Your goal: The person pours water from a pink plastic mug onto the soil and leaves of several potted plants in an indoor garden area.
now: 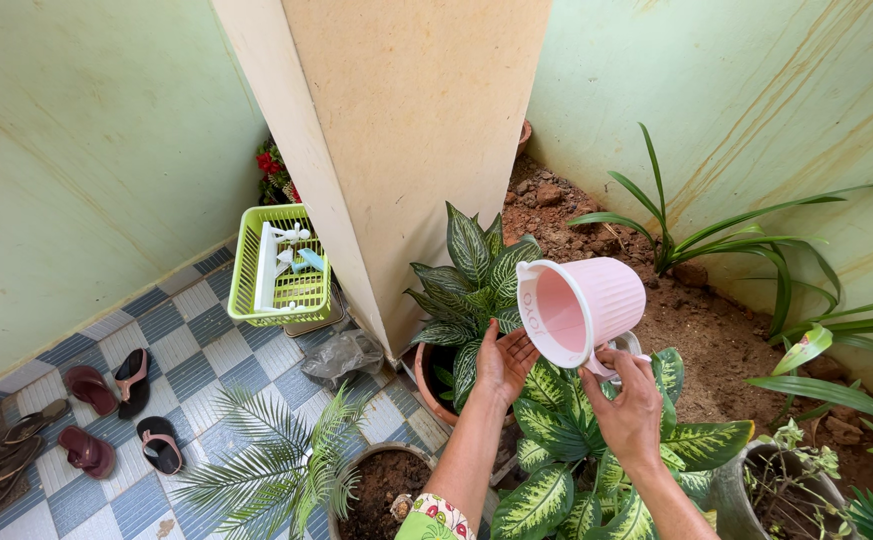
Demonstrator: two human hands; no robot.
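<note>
While tipped sideways toward the left hand (pixel 504 362), pink jug (pixel 578 308) gripped by handle in right hand (pixel 628 408), left palm open beneath rim.

A right hand (pixel 628 405) is gripping the handle of a pink ribbed mug (pixel 578 308), which is tipping sideways with its mouth facing left. A left hand (pixel 504 362) is cupping open just below the mug's rim. Under the mug, a variegated leafy plant (pixel 471 280) is sitting in a terracotta pot (pixel 426 385). Well left of the mug, a green plastic basket (pixel 278 265) is lying on the checkered floor tiles (pixel 196 345).
</note>
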